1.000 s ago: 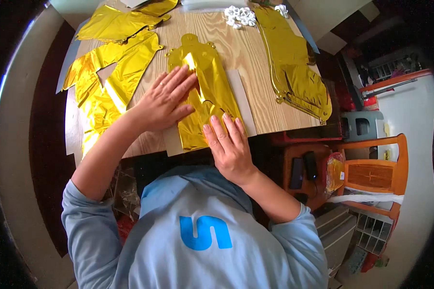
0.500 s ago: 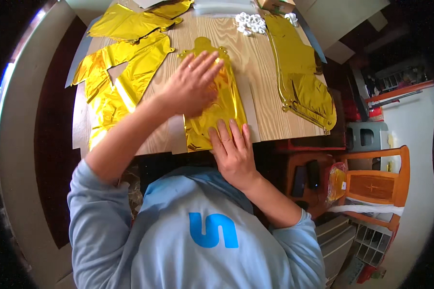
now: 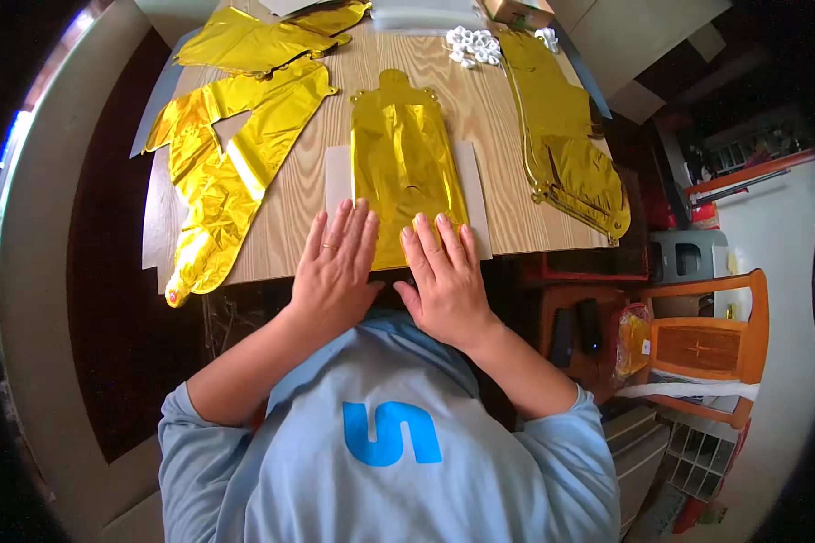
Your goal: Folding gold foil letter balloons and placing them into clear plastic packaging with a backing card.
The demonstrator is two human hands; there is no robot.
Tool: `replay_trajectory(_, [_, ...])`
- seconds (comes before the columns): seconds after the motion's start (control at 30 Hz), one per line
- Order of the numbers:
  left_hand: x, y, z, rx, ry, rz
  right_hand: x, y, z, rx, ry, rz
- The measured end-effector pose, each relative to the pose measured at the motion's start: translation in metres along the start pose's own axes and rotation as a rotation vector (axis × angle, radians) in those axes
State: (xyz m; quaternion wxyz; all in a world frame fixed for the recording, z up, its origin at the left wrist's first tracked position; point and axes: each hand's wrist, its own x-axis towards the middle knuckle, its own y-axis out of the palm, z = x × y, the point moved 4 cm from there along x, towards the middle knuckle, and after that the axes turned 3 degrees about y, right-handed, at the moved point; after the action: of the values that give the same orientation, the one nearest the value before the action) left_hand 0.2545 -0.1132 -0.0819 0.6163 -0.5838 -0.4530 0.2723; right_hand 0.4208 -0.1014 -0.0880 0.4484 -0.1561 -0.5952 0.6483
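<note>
Left hand [image 3: 335,271] drawn back beside right hand [image 3: 444,276], both hands flat, open, on gold foil balloon [image 3: 406,163], wooden table [image 3: 480,118], orange chair [image 3: 706,348] nearby

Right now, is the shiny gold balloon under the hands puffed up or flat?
Flat. The gold foil balloon lies spread on the wooden table, with the left hand and right hand pressing its near end.
</note>
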Motion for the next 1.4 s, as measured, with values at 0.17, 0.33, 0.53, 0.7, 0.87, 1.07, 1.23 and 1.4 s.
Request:
replay_trajectory(0.17, [0.002, 0.024, -0.010, 0.034, 0.089, -0.130, 0.001, -0.043, -0.031, 0.345, 0.157, -0.272])
replay_trajectory(0.33, [-0.016, 0.019, -0.003, -0.042, 0.147, -0.187, -0.028, -0.047, -0.084, 0.515, 0.727, 0.033])
replay_trajectory(0.53, [-0.022, 0.018, 0.004, -0.036, 0.172, -0.197, -0.022, -0.017, -0.081, 1.126, 0.837, 0.384])
replay_trajectory(0.7, [-0.025, 0.011, 0.012, -0.049, 0.129, -0.202, 0.029, -0.040, -0.103, 0.843, 0.803, -0.016])
replay_trajectory(0.87, [-0.028, 0.012, 0.017, -0.103, 0.091, -0.316, 0.043, -0.057, -0.171, 0.691, 0.898, -0.183])
replay_trajectory(1.07, [-0.022, -0.014, 0.021, -0.254, -0.149, -0.474, 0.001, -0.057, -0.119, 0.958, 0.930, 0.227])
replay_trajectory(1.23, [-0.005, -0.006, 0.003, -0.007, 0.013, -0.227, -0.002, -0.023, -0.084, 1.091, 0.845, 0.370])
replay_trajectory(1.4, [-0.003, -0.010, 0.002, -0.066, 0.106, -0.192, 0.008, -0.071, -0.057, -0.111, 0.320, -0.062])
